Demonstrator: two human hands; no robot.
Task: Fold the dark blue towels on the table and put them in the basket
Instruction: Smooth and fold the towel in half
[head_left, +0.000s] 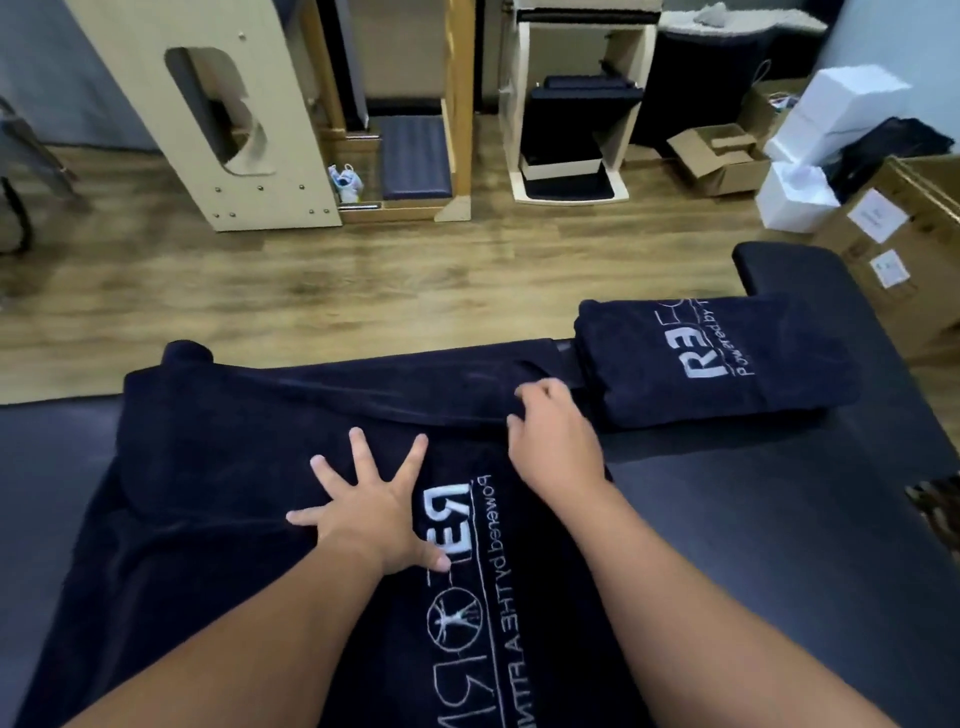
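Dark padded tabletop (779, 519), wood floor beyond: the spread dark blue terry towel (218, 467) lies under the left hand (374, 514), fingers splayed flat. Right hand (550, 431) pinches its folded edge, beside a folded dark blue towel (711, 358).

A dark blue towel (218, 467) with white lettering lies spread across a dark counter (753, 519), filling the lower centre of the frame. The left hand (374, 509) presses flat on it, fingers splayed wide. Just right of it, the right hand (550, 436) curls its fingers over a folded edge of the towel. At the right, a folded towel (711, 358) rests on the counter. Wooden floor (363, 270) and pale wooden furniture (208, 104) fill the upper frame, cardboard boxes (883, 223) the upper right.
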